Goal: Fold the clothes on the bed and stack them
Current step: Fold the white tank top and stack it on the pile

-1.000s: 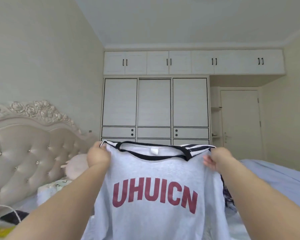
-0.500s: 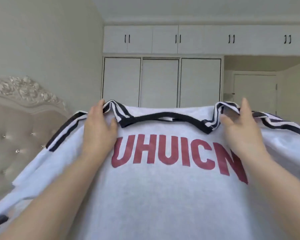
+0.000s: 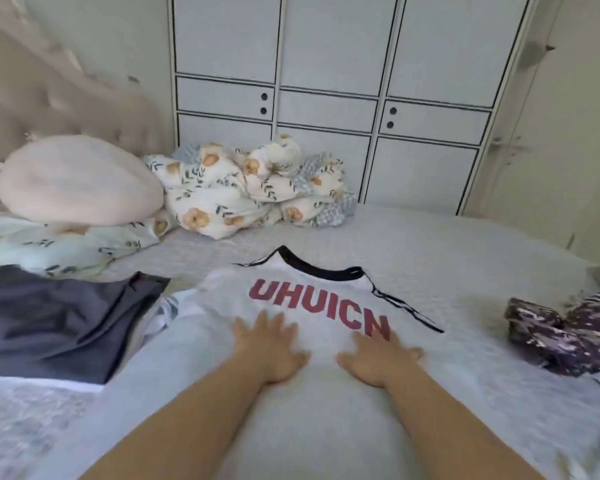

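Note:
A light grey T-shirt [image 3: 291, 403] with red letters, a black collar and striped shoulder trim lies spread flat on the bed [image 3: 447, 258], collar pointing away from me. My left hand [image 3: 269, 346] and my right hand [image 3: 378, 358] rest side by side on the shirt's chest just below the lettering, palms down, fingers straight and spread. A dark navy garment [image 3: 56, 320] lies to the left of the shirt. A dark patterned garment [image 3: 565, 337] lies crumpled at the right.
A floral quilt [image 3: 243, 188] is bunched at the far side of the bed. A pale pink cushion [image 3: 80, 181] sits by the padded headboard [image 3: 32, 109] at the left. White wardrobe doors [image 3: 326, 81] stand behind the bed.
The shirt was held up in the air by its shoulders; now it lies flat on the bed. Both hands have let go of the shoulders and moved down onto the chest.

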